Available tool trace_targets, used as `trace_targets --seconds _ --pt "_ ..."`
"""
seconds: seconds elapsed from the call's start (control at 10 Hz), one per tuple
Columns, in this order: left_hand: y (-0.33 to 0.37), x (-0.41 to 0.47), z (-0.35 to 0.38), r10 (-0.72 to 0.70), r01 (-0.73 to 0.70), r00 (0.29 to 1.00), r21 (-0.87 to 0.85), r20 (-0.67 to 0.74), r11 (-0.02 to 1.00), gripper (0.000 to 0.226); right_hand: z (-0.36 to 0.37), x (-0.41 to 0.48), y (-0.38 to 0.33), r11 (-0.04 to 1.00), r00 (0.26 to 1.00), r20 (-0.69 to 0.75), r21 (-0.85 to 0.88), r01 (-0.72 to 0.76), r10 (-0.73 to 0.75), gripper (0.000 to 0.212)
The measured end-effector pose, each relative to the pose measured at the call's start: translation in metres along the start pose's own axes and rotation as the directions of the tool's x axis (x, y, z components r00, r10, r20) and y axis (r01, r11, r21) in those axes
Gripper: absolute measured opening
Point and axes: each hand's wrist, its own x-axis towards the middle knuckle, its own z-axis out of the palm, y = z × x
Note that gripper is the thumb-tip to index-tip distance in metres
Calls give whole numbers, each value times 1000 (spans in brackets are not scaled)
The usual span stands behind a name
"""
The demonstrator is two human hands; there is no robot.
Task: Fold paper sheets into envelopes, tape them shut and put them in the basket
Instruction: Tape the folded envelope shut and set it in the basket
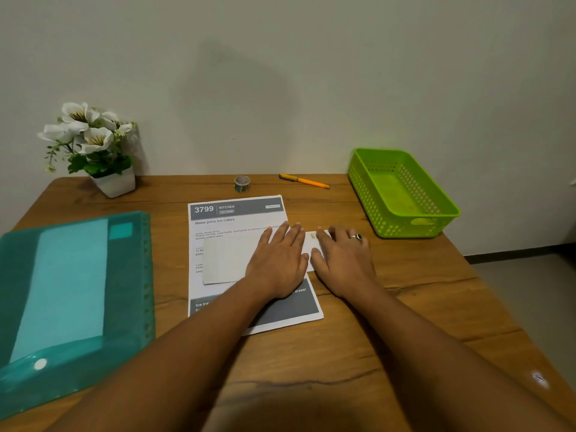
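Note:
A folded white paper envelope [227, 260] lies across a printed sheet [237, 213] in the middle of the wooden table. My left hand [279, 260] presses flat on the envelope's right part, fingers spread. My right hand [341, 260], with a ring on it, lies flat on the envelope's right end, where a strip of patterned tape [314, 236] shows between the fingers. A small roll of tape [242, 183] stands behind the sheet. The green perforated basket [402, 194] sits at the right rear, with nothing visible in it.
A teal plastic folder [71, 294] with paper inside covers the table's left side. A white pot of artificial flowers [93, 148] stands at the back left. An orange pen [304, 181] lies near the wall. The table's right edge drops to the floor.

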Motion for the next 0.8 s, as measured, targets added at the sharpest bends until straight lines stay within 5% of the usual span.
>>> trace_targets --seconds 0.1,0.4,0.8 --pt "1 0 0 -2 2 1000 3 7 1000 64 0 -3 -2 998 999 -17 -47 -46 46 63" --pt "-1 0 0 4 -4 1000 10 22 1000 64 -4 -15 -1 993 993 -34 47 112 -110 41" --pt "-61 -33 -41 -22 32 988 -62 156 998 77 -2 -18 -3 991 999 26 132 32 -35 50"
